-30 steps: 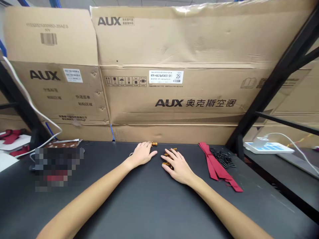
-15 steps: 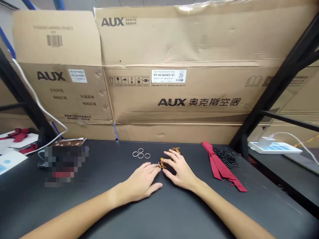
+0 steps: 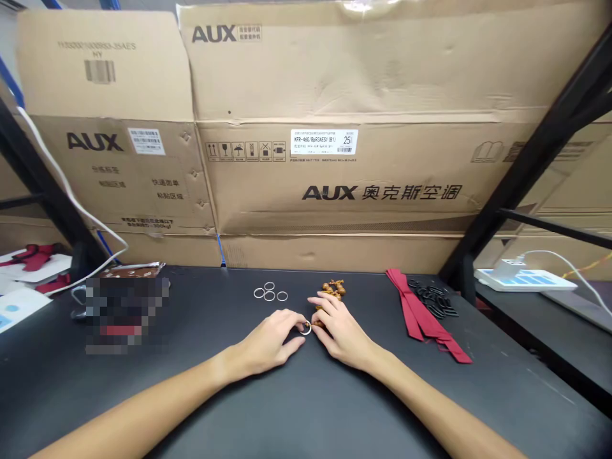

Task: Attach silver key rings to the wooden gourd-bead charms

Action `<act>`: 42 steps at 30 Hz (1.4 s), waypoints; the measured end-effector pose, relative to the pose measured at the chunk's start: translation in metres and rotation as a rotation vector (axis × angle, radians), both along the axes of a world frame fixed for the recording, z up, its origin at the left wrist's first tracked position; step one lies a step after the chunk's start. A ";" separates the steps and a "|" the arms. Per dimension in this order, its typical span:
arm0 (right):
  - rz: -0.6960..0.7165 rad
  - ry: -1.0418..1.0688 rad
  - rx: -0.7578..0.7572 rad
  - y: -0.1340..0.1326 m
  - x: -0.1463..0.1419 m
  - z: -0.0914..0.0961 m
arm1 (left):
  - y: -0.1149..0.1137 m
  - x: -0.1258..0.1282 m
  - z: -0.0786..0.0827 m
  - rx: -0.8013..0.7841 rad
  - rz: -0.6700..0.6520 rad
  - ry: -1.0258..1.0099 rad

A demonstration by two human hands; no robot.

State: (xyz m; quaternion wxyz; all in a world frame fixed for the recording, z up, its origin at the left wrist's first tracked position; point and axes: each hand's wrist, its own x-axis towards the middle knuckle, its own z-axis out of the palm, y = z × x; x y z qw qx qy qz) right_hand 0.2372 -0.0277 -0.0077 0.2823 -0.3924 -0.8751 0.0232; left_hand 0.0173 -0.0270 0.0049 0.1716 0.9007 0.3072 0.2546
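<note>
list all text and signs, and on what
"AUX": left panel
"快递面单 粘贴区域": left panel
"AUX": right panel, top
"AUX 奥克斯空调": right panel, lower
"KFR-46G/BpR3AES1(B1)": right label
"25": right label
Arrow, glass, umbrella signs: right panel
Other print: too small or blurred

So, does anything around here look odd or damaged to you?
The red fabric on the table's right lies askew in crossed lengths, with loose threads near its lower end. The cardboard behind looks creased. At left, a pixelated patch hides what lies there. I see nothing spilled.
</note>
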 end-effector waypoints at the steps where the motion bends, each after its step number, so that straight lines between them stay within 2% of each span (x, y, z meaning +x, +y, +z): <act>1: 0.014 0.020 -0.020 -0.002 -0.002 0.001 | 0.000 0.000 0.001 0.013 -0.001 -0.007; 5: 0.046 0.104 -0.085 -0.008 -0.009 0.001 | 0.000 0.001 0.004 0.092 0.002 -0.015; 11: 0.078 0.190 -0.143 -0.010 -0.013 -0.001 | 0.002 0.001 0.000 0.171 -0.017 0.012; 20: 0.024 0.094 -0.087 -0.005 -0.007 -0.005 | 0.007 0.001 -0.001 0.050 -0.005 -0.048; 31: -0.038 0.157 -0.065 -0.002 -0.007 -0.004 | 0.007 0.001 0.004 0.013 -0.017 -0.052; 42: -0.006 0.212 -0.123 -0.004 -0.008 0.001 | 0.008 0.001 0.003 0.007 -0.026 -0.037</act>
